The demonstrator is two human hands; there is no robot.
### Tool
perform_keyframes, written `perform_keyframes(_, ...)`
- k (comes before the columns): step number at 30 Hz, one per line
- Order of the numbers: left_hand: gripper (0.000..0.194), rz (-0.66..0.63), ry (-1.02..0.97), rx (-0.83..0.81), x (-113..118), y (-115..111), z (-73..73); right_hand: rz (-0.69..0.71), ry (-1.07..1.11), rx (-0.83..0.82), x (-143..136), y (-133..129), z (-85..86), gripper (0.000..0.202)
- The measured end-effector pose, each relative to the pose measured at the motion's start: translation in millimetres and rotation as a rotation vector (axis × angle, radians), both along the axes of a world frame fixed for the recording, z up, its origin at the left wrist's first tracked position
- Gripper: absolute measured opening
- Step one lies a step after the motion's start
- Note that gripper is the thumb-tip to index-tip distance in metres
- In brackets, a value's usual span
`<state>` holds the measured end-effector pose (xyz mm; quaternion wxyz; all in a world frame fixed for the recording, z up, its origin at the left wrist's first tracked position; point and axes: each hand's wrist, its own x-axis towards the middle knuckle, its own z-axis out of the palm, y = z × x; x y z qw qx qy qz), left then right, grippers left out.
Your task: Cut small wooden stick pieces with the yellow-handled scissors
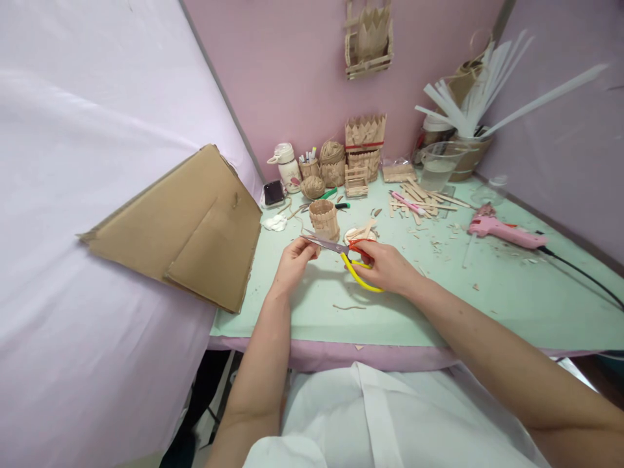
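Note:
My right hand [387,265] grips a pair of scissors [361,278] with yellow and red handles. The scissors' blades point left and reach my left hand [295,263]. That hand is closed in a pinch at the blade tips; whatever lies between its fingers is too small to make out. Just beyond the blades stands a small round holder [324,220] covered in wooden sticks. Behind my right hand is a round lid-like piece [351,235] with wooden sticks on it. A short bit of twine [349,307] lies on the table in front of my hands.
A cardboard sheet [195,227] leans at the left. Twine balls [312,187], a white bottle [288,170] and a phone [273,193] stand at the back. Wooden sticks [426,198], a clear cup [439,168] and a pink glue gun [507,231] with a cord are to the right.

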<state>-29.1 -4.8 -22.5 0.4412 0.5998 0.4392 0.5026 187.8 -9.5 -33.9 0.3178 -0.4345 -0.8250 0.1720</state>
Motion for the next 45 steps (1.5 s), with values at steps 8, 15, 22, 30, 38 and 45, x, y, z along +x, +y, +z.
perform_keyframes(8,0.014,0.012,0.009,-0.008,2,-2,2.6,-0.003,-0.04,-0.016,2,1,0.3,0.016)
perform_keyframes(15,0.02,0.009,-0.078,-0.066,5,-2,4.6,0.0,0.042,-0.116,-1,4,-6.6,0.019)
perform_keyframes(22,0.022,0.048,-0.164,-0.101,5,-2,5.6,-0.063,0.155,-0.211,-4,4,-5.4,0.029)
perform_keyframes(30,0.022,0.026,-0.178,-0.106,5,-3,7.8,-0.047,0.084,-0.093,-5,5,-13.1,0.026)
perform_keyframes(38,0.021,0.021,-0.189,-0.121,5,-3,5.0,-0.03,0.042,-0.064,-7,-2,-5.4,0.022)
perform_keyframes(45,0.019,0.026,-0.195,-0.123,4,-2,3.3,-0.025,0.037,-0.072,-7,-4,-3.3,0.019)
